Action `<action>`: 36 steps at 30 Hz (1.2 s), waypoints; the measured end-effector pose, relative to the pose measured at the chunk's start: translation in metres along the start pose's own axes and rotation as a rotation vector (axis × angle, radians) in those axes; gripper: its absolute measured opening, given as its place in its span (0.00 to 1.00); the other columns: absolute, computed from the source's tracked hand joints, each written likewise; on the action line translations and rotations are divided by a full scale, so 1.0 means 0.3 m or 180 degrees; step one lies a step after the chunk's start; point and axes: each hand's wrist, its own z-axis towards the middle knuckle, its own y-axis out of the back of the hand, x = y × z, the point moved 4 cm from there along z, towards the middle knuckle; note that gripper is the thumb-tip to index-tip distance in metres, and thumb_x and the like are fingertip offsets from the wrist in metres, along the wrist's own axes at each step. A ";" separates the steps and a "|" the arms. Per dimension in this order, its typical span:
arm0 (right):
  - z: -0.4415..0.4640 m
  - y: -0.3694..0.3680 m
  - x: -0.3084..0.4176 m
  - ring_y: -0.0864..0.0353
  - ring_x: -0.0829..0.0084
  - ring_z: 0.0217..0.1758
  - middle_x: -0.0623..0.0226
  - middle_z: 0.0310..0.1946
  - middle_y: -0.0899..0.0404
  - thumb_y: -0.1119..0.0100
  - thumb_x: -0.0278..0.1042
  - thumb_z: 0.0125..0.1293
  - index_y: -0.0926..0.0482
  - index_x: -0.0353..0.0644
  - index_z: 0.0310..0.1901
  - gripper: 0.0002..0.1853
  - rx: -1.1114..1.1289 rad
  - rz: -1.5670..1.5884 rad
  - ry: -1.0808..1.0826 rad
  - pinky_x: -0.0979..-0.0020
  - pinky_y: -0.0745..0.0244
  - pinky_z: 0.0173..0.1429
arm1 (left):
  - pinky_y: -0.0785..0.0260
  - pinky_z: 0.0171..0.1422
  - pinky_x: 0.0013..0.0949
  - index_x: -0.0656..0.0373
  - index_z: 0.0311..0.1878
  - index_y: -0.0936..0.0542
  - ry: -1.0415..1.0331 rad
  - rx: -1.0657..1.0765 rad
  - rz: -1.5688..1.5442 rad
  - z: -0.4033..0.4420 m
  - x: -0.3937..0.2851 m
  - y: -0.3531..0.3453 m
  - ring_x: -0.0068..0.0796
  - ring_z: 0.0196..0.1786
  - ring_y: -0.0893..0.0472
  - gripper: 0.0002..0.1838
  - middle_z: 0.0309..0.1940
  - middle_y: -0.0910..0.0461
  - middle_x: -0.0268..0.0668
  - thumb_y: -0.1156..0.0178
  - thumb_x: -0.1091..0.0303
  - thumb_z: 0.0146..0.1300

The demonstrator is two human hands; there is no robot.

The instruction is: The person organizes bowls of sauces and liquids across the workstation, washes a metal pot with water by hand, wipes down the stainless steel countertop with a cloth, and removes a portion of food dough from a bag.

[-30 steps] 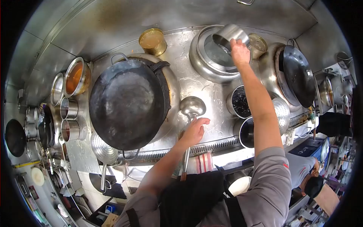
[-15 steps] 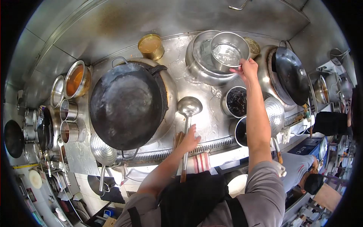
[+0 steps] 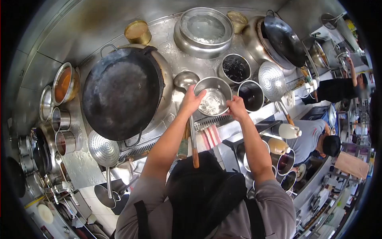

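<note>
Nearest to the person, a ladle (image 3: 192,131) is lying with its wooden handle pointing back toward the black apron (image 3: 205,187). A striped towel (image 3: 209,137) is resting just to the right of it.

A little farther out, both hands are holding a small metal pot (image 3: 211,84) in front of the person, above the front part of the steel stove top (image 3: 167,44). The left hand (image 3: 192,100) is closing around the left side, with its thumb coming over the rim. The right hand (image 3: 237,108) is curling tightly at the right side. Some clear water (image 3: 211,104) is sitting in the bottom.

Half a second ago, only the right hand was holding the pot, up by the big round pot (image 3: 199,48). Now the pot is staying well apart from it, and both hands seem to be sharing the weight, so it is probably sitting steadier.

Beyond the right hand, a dark-filled pot (image 3: 235,68) is standing near. A black wok (image 3: 121,91) is taking up the left. Farthest back, the big round pot of water is standing between two gold tins (image 3: 139,36).
</note>
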 end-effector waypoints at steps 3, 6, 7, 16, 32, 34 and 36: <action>0.014 0.060 -0.128 0.26 0.68 0.18 0.60 0.20 0.24 0.42 0.19 0.58 0.24 0.34 0.35 0.03 -0.0157 -0.1041 0.0344 0.63 0.24 0.26 | 0.28 0.59 0.46 0.64 0.54 0.27 -0.0081 -0.0227 0.0579 0.019 0.107 -0.067 0.53 0.56 0.19 0.18 0.51 0.19 0.55 0.36 0.65 0.67; 0.038 0.106 -0.191 0.25 0.44 0.28 0.48 0.25 0.26 0.35 0.31 0.62 0.26 0.32 0.36 0.11 -0.0651 -0.2997 0.1556 0.50 0.26 0.41 | 0.28 0.58 0.48 0.65 0.49 0.28 -0.0379 -0.0440 0.0186 0.045 0.199 -0.134 0.55 0.55 0.20 0.13 0.49 0.19 0.54 0.39 0.76 0.63; 0.004 0.084 -0.174 0.21 0.39 0.45 0.50 0.44 0.22 0.36 0.34 0.61 0.25 0.36 0.39 0.12 -0.1081 -0.3422 0.1829 0.51 0.25 0.51 | 0.28 0.58 0.47 0.65 0.49 0.28 -0.0489 -0.0548 0.0104 0.042 0.204 -0.149 0.55 0.55 0.20 0.12 0.49 0.19 0.53 0.40 0.78 0.63; 0.231 -0.222 -0.330 0.20 0.57 0.60 0.52 0.51 0.18 0.49 0.39 0.67 0.16 0.40 0.42 0.15 0.1812 -0.4572 0.1057 0.56 0.29 0.64 | 0.29 0.56 0.39 0.64 0.48 0.22 0.0110 -0.0666 -0.0503 0.048 0.159 -0.190 0.44 0.50 0.18 0.10 0.45 0.18 0.47 0.41 0.78 0.63; 0.245 -0.270 -0.283 0.17 0.44 0.53 0.39 0.48 0.17 0.56 0.43 0.72 0.18 0.33 0.52 0.23 0.1495 -0.3724 0.0545 0.51 0.26 0.62 | 0.30 0.56 0.35 0.64 0.46 0.20 -0.0050 -0.1013 -0.0309 0.069 0.168 -0.189 0.34 0.49 0.19 0.07 0.46 0.16 0.43 0.39 0.78 0.65; 0.197 -0.268 -0.275 0.19 0.41 0.52 0.38 0.46 0.18 0.57 0.44 0.73 0.19 0.33 0.53 0.24 0.1212 -0.3126 0.0835 0.50 0.26 0.61 | 0.29 0.54 0.35 0.64 0.45 0.21 -0.0011 -0.1000 -0.0384 0.074 0.184 -0.187 0.36 0.46 0.19 0.07 0.42 0.16 0.43 0.39 0.78 0.64; 0.101 -0.253 -0.234 0.19 0.40 0.51 0.38 0.45 0.18 0.58 0.44 0.75 0.21 0.35 0.55 0.22 0.1446 -0.3531 0.1134 0.51 0.24 0.58 | 0.29 0.51 0.37 0.63 0.43 0.21 0.0127 -0.0909 -0.0588 0.091 0.198 -0.186 0.42 0.43 0.18 0.06 0.37 0.18 0.44 0.39 0.79 0.62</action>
